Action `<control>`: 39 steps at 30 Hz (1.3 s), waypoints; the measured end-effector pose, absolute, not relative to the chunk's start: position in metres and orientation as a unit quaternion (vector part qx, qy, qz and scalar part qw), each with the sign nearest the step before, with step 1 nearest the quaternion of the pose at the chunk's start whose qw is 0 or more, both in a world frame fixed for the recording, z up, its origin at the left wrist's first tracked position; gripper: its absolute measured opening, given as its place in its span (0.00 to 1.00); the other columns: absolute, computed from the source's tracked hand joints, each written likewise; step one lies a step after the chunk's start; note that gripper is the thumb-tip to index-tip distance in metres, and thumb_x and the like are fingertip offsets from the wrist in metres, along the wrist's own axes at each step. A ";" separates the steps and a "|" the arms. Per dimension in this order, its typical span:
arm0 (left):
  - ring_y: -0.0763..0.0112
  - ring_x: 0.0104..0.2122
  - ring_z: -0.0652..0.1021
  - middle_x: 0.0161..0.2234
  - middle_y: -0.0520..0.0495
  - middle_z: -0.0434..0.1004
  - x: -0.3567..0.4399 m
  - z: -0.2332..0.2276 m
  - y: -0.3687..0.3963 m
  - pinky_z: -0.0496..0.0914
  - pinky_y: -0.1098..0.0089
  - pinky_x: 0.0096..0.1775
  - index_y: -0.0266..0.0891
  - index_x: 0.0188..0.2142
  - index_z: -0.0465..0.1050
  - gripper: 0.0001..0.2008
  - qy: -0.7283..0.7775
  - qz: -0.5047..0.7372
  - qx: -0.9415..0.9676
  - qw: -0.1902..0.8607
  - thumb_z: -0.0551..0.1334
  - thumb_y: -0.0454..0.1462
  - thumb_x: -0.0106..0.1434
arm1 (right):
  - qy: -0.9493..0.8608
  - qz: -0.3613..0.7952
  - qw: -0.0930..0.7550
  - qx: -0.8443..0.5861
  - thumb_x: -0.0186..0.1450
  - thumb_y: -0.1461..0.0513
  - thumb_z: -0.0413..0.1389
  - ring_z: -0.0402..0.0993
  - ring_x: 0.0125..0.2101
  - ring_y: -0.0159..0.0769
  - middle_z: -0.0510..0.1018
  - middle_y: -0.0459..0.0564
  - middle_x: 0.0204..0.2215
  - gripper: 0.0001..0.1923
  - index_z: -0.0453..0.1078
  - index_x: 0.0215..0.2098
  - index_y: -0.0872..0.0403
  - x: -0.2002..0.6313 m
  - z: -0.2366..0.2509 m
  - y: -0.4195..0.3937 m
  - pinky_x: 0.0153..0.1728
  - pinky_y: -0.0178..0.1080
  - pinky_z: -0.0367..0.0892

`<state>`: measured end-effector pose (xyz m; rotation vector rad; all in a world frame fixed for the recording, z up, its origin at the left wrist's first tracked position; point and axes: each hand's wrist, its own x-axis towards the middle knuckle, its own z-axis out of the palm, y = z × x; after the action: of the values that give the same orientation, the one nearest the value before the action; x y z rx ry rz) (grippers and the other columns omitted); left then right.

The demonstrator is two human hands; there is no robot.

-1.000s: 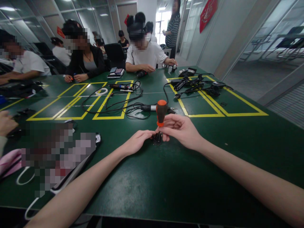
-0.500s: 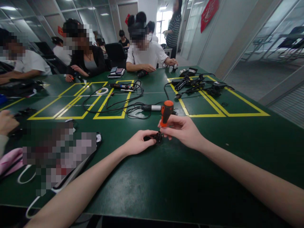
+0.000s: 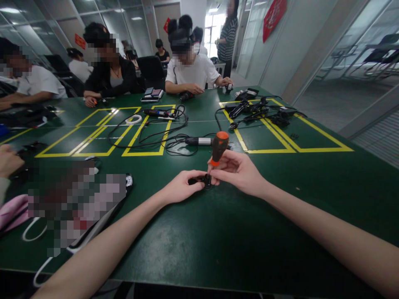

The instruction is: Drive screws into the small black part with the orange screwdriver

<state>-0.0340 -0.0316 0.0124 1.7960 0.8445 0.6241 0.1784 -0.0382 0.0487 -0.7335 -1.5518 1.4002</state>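
On the green tabletop (image 3: 243,232), my left hand (image 3: 183,186) is closed around a small black part (image 3: 207,181) and keeps it against the table; what kind of part it is, I cannot make out. My right hand (image 3: 240,171) holds a screwdriver (image 3: 220,145) with an orange and dark grey handle between thumb and fingers. The handle leans to the right at its top and the shaft points down at the black part. Fingers hide the screwdriver's tip, so contact with a screw cannot be seen.
Beyond my hands lie a silver-and-black corded tool (image 3: 201,141) and another corded tool (image 3: 157,113). Black cables with plugs (image 3: 258,109) are heaped inside yellow tape outlines at the right. A bag (image 3: 106,199) lies at the left. A co-worker (image 3: 190,70) sits across the table.
The screwdriver handle has tilted slightly to the right, and my right fingers have shifted lower towards the black part. My left hand stays in place. Across the table, a co-worker has lowered an arm.
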 end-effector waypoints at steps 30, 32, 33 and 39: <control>0.61 0.49 0.80 0.51 0.42 0.84 -0.038 0.006 -0.030 0.70 0.64 0.57 0.36 0.54 0.81 0.19 0.355 0.255 0.776 0.454 0.70 0.37 0.63 | -0.689 0.460 0.446 -0.338 0.64 0.45 0.67 0.66 0.22 0.31 0.75 0.45 0.23 0.20 0.78 0.34 0.53 0.187 0.069 -0.036 0.25 0.37 0.65; 0.61 0.48 0.80 0.50 0.43 0.84 -0.038 0.005 -0.029 0.71 0.64 0.55 0.37 0.53 0.81 0.19 0.358 0.256 0.763 0.473 0.71 0.39 0.63 | -0.719 0.404 0.436 -0.359 0.64 0.47 0.68 0.62 0.23 0.30 0.71 0.44 0.22 0.19 0.77 0.31 0.53 0.191 0.073 -0.034 0.25 0.36 0.60; 0.62 0.47 0.80 0.48 0.43 0.85 -0.038 0.005 -0.028 0.71 0.64 0.54 0.36 0.53 0.81 0.20 0.361 0.255 0.754 0.486 0.71 0.41 0.63 | -0.733 0.389 0.420 -0.367 0.64 0.48 0.67 0.60 0.23 0.30 0.69 0.43 0.21 0.18 0.76 0.31 0.54 0.192 0.073 -0.033 0.25 0.36 0.58; 0.66 0.39 0.78 0.42 0.44 0.84 -0.041 0.005 -0.023 0.71 0.66 0.46 0.33 0.48 0.82 0.24 0.365 0.266 0.652 0.608 0.73 0.49 0.60 | -0.754 0.420 0.336 -0.378 0.61 0.52 0.67 0.55 0.22 0.28 0.63 0.38 0.21 0.16 0.67 0.29 0.52 0.190 0.058 -0.025 0.25 0.34 0.54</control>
<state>-0.0413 -0.0229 0.0054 1.5067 0.8442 0.6154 0.1898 -0.0255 0.0584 -0.9855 -1.9657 1.0948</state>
